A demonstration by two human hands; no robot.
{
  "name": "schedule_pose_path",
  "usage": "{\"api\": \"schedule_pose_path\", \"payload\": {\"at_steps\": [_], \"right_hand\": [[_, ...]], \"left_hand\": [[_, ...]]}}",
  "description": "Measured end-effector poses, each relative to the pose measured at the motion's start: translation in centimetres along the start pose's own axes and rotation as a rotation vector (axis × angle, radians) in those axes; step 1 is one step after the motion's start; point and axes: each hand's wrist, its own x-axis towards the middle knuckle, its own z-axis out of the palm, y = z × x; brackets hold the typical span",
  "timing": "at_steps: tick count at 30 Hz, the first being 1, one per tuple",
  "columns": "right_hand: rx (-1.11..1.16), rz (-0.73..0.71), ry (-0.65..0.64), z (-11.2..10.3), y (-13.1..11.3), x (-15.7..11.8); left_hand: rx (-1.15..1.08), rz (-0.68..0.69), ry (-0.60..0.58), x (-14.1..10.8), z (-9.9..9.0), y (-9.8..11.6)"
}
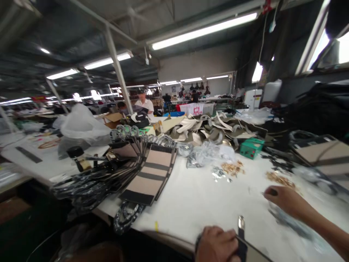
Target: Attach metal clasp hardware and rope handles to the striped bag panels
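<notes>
At the bottom of the view my left hand (217,244) is wrapped over a dark strap piece (241,248) with a metal end, lying at the corner of a dark-edged panel (256,253). My right hand (282,199) is over the white table at the right, its fingers curled together near a pile of gold-coloured metal pieces (280,179); whatever is between the fingertips is too small to tell. Under the right wrist lies a clear plastic bag (293,222). Farther back are silver pieces (219,173) and a second gold pile (231,168).
Stacked beige and black panels (151,171) with wrapped handles lie at the left. A green box (251,148) stands behind the small piles. Strips of material (201,127) are heaped at the back. A person (144,104) is beyond the table. More panels (324,153) lie right.
</notes>
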Motion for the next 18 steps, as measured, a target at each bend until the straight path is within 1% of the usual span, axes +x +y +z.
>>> {"api": "schedule_pose_path", "payload": {"at_steps": [1,2,3,4,5,7,10,14,18], "right_hand": [[0.055,0.026,-0.111,-0.5,-2.5,-1.5],[0.11,0.065,-0.194,-0.7,-4.8,-3.1],[0.171,0.082,-0.27,-0.6,-7.0,-4.5],[0.238,0.065,-0.336,-0.3,-8.8,-5.9],[0.278,0.047,-0.398,0.2,-10.3,-7.2],[0.331,0.008,-0.452,1.5,-12.1,-9.5],[0.348,0.006,-0.46,3.3,-12.8,-11.3],[0.29,0.053,-0.412,4.7,-12.8,-11.2],[0.218,0.016,-0.378,5.8,-12.5,-11.5]], "left_hand": [[-0.062,-0.073,-0.007,-0.1,-0.2,0.7],[-0.121,-0.149,-0.006,-0.1,-0.5,1.4],[-0.17,-0.205,-0.013,-0.1,-0.9,1.9],[-0.21,-0.235,-0.03,-0.1,-1.4,2.3],[-0.24,-0.246,-0.045,0.0,-1.9,2.5],[-0.269,-0.252,-0.066,0.3,-2.5,2.7],[-0.267,-0.258,-0.075,0.4,-2.8,2.7],[-0.26,-0.261,-0.08,0.3,-2.9,2.7],[-0.222,-0.237,-0.043,-0.4,-2.8,2.9]]}}
